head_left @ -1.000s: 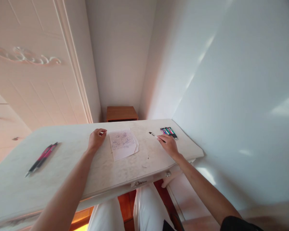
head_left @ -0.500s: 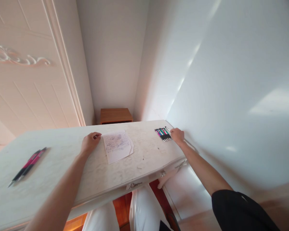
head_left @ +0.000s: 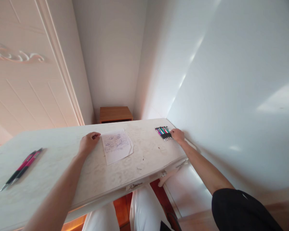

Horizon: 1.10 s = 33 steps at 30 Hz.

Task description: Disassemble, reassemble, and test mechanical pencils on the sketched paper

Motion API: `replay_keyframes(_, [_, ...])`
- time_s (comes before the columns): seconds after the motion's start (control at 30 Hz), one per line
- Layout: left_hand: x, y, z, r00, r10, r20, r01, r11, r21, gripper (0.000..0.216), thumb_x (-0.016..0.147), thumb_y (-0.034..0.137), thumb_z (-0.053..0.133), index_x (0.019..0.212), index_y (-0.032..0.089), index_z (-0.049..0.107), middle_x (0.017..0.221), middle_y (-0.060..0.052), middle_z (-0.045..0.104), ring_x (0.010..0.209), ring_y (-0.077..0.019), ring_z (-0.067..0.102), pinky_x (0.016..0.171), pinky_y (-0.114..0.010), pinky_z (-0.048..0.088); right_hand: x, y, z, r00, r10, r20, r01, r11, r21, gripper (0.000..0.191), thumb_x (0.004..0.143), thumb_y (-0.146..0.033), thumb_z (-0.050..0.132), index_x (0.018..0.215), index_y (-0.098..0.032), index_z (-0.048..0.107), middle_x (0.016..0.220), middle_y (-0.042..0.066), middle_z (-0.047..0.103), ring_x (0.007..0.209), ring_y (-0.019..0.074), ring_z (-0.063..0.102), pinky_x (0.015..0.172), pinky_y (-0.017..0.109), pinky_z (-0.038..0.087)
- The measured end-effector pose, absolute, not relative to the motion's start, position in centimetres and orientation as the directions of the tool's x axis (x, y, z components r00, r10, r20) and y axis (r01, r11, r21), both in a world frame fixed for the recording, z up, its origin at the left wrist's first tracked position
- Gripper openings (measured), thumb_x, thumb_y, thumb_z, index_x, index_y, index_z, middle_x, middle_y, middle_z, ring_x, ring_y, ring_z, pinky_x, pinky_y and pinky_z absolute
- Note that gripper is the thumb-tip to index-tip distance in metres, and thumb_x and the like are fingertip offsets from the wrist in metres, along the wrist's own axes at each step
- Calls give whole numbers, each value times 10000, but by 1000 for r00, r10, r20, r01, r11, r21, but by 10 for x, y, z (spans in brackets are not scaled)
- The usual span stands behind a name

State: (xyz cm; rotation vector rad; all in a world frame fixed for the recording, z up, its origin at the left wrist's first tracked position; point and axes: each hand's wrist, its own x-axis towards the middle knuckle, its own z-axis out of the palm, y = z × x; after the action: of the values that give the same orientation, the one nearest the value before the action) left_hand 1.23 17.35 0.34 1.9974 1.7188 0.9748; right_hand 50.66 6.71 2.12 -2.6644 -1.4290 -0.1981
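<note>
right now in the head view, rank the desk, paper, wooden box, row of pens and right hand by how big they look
1. Desk
2. Paper
3. Wooden box
Row of pens and right hand: both smaller, too alike to rank.

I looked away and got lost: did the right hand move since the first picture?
Yes. Judged against the desk, the right hand has moved right, farther from the paper and toward the wall, to the right end of the pen row.
</note>
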Motion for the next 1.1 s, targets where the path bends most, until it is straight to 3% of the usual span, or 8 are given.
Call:
replay_keyframes(0.37, [11, 176, -2, 38, 966, 256, 727, -202, 656, 255, 725, 331, 519, 871, 230, 702, 884, -46, 726, 865, -250, 660, 756, -316, 483, 501, 57, 20, 524, 824, 218, 849, -527, -49, 369, 932, -289, 371, 1005, -183, 717, 1048, 129, 664, 945, 214, 607, 792, 290, 388])
replay_keyframes(0.47, [10, 175, -2, 40, 964, 264, 716, -211, 665, 247, 727, 328, 522, 862, 227, 702, 876, -46, 726, 857, -241, 660, 767, -306, 482, 492, 51, 26, 497, 813, 304, 865, -491, -102, 339, 920, -258, 387, 1009, -189, 707, 1045, 116, 647, 969, 209, 588, 822, 287, 382])
replay_keyframes(0.53, [10, 174, -2, 37, 962, 271, 700, -219, 680, 239, 723, 318, 527, 852, 221, 704, 870, -45, 728, 836, -232, 661, 761, -291, 485, 478, 47, 29, 417, 821, 389, 909, -381, -169, 302, 904, -235, 415, 975, -187, 705, 1008, 98, 648, 966, 199, 580, 845, 280, 382])
replay_keyframes(0.7, [13, 164, 1, 10, 922, 387, 633, -305, 711, 248, 770, 284, 486, 867, 186, 692, 915, -54, 720, 810, -191, 652, 788, -261, 482, 410, 39, 23, 43, 866, 498, 930, 148, -338, 261, 896, -250, 449, 899, -173, 698, 917, 72, 662, 879, 183, 596, 835, 290, 433])
replay_keyframes(0.8, [15, 151, 3, -22, 872, 489, 638, -364, 678, 242, 788, 240, 473, 869, 162, 688, 901, -68, 704, 776, -177, 636, 771, -272, 484, 361, 38, 11, -97, 860, 501, 834, 345, -431, 244, 890, -259, 469, 885, -184, 702, 878, 66, 669, 785, 178, 607, 790, 314, 463])
replay_keyframes(0.9, [7, 129, 6, -68, 820, 568, 677, -380, 630, 244, 824, 226, 458, 884, 159, 685, 880, -72, 690, 794, -186, 621, 757, -290, 482, 325, 41, -1, -125, 850, 512, 749, 419, -513, 243, 884, -273, 479, 860, -199, 709, 864, 67, 677, 799, 188, 616, 784, 329, 477])
replay_keyframes(1.0, [-20, 100, 13, -51, 782, 621, 781, -356, 512, 259, 861, 229, 443, 935, 173, 685, 895, -73, 682, 875, -210, 601, 813, -317, 465, 310, 46, -9, -88, 863, 498, 685, 415, -599, 264, 878, -312, 479, 856, -198, 716, 860, 81, 682, 787, 195, 622, 734, 326, 495])
replay_keyframes(1.1, [-66, 75, 24, -82, 763, 641, 913, -200, 354, 296, 869, 241, 444, 1045, 168, 671, 1080, -108, 645, 999, -247, 568, 909, -366, 422, 312, 51, -12, 14, 883, 470, 649, 349, -676, 282, 847, -370, 504, 828, -191, 721, 859, 93, 695, 797, 211, 633, 724, 334, 496])
